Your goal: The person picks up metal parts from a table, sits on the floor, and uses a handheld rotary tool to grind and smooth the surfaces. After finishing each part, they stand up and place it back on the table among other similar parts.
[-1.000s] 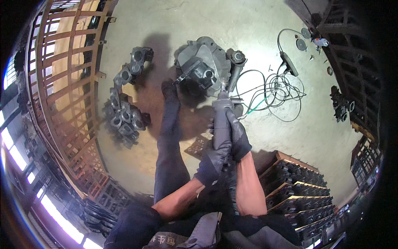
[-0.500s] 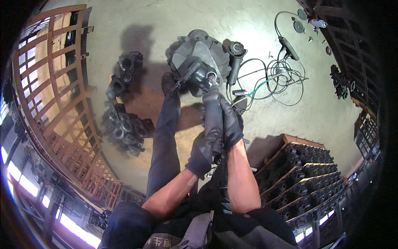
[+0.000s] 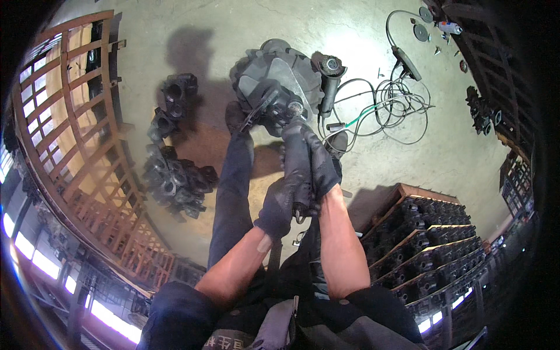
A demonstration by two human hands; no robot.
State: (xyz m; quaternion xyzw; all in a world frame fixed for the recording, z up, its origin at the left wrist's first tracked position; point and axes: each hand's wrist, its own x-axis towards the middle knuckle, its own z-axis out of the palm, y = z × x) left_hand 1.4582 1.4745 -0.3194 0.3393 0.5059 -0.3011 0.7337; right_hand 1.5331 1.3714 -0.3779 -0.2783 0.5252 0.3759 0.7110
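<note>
Both my hands wear dark gloves and are closed around a long black handheld power tool, which looks like a straight grinder (image 3: 299,169). My left hand (image 3: 276,201) wraps its rear end, nearest my body. My right hand (image 3: 324,163) grips it farther forward along the right side. The tool's front end reaches the round opening of a black metal casting (image 3: 274,105); my right hand partly hides the tip. Under the casting is a round, ribbed black support like a tyre (image 3: 309,84), with a flat grey plate on top.
An angle grinder (image 3: 330,87) lies right of the support, beside tangled cables (image 3: 402,108). Another corded tool (image 3: 406,64) lies farther right, near round discs (image 3: 420,32). Black castings (image 3: 178,181) are grouped on the left floor. Stacked castings (image 3: 420,233) fill a crate at lower right. A brown slatted rack (image 3: 70,105) stands left.
The casting's opening has turned slightly and looks brighter-rimmed. My hands and the tool have shifted a little left and away from my body, still gripping.
</note>
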